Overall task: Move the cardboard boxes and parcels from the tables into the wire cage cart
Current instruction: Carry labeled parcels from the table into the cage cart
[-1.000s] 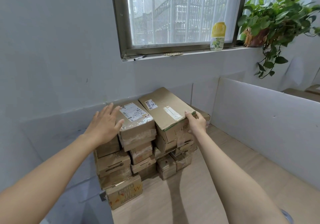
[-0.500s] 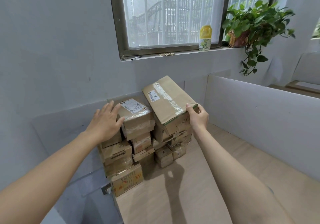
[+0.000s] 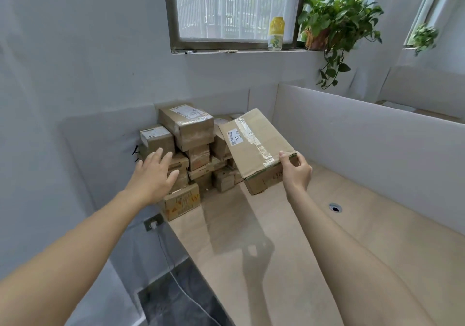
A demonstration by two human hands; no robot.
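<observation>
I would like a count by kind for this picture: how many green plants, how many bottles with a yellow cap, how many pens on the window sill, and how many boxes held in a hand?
Plants: 2
Bottle: 1
Pen: 1
Box gripped by the right hand: 1
Total: 5

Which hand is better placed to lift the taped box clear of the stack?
Right. The right hand grips the taped box by its near corner, tilted up beside the stack; the left hand is open in front of the stack, holding nothing.
</observation>
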